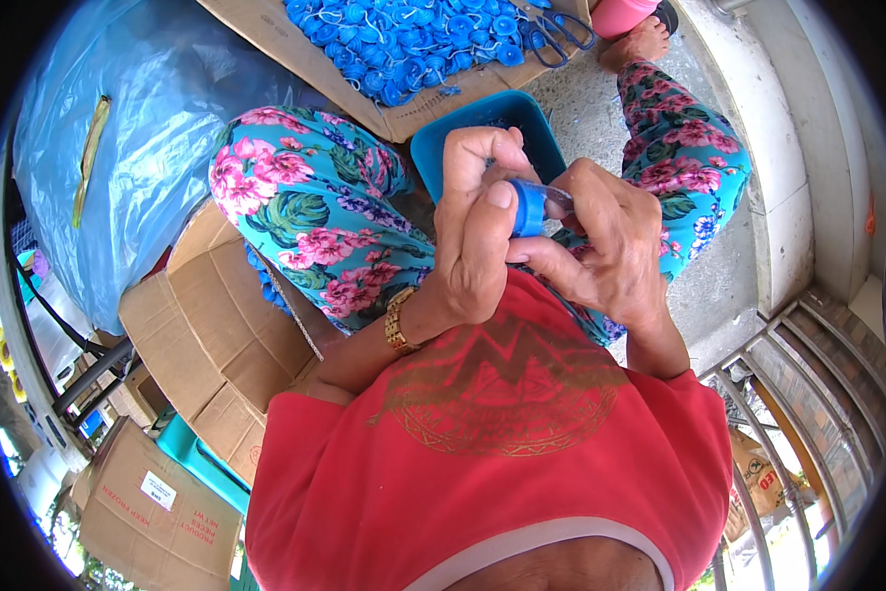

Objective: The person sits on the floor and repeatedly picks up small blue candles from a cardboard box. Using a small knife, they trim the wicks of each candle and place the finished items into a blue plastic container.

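Cap [530, 211] ptly behind L hand [471, 231]

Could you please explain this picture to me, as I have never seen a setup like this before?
Of course. There is no machine here: a person works with bare hands. The one view comes from a wide fisheye camera on the person's head, looking down, so edges curve near the rim.

The left hand grips a small blue cap-like piece; the right hand meets it from the other side. Whatever lies between the right fingers is too small to make out.

Beyond the hands is a blue basin, then a cardboard box with many blue pieces and scissors. A large blue plastic bag is at left.
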A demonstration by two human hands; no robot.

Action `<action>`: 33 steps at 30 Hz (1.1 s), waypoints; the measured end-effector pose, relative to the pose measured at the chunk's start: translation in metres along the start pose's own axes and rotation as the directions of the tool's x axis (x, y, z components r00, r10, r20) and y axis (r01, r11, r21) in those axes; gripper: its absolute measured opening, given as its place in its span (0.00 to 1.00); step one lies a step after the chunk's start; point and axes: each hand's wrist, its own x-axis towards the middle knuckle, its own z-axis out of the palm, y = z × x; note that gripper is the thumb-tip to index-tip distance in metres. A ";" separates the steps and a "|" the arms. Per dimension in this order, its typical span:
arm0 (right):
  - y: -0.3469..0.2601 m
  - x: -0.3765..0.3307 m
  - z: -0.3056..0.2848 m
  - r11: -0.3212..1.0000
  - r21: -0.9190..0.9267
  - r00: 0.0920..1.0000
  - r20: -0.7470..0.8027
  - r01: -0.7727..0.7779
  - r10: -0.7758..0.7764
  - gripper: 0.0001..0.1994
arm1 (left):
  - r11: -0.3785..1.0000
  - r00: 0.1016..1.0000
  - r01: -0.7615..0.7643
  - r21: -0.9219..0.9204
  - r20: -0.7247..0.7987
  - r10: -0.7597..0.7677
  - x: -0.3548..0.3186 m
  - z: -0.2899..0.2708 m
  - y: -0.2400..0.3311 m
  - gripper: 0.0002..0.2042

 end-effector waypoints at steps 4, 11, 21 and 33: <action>0.002 0.000 0.008 0.993 -0.061 0.993 -0.060 0.099 -0.102 0.18 | 0.990 0.985 0.112 -0.081 -0.124 -0.122 -0.004 0.004 -0.002 0.15; 0.009 0.000 0.007 1.000 -0.009 0.999 -0.032 -0.011 0.011 0.21 | 0.899 0.923 0.382 -0.215 0.055 -0.380 -0.003 0.000 0.003 0.18; 0.009 0.004 0.009 0.995 -0.094 0.999 -0.020 -0.039 0.037 0.26 | 0.874 0.890 0.423 -0.238 -0.071 -0.450 0.000 -0.001 0.008 0.18; 0.009 -0.002 0.011 0.969 -0.221 0.986 -0.097 0.113 -0.137 0.19 | 0.753 0.753 0.608 -0.251 -0.118 -0.648 -0.003 0.008 0.026 0.19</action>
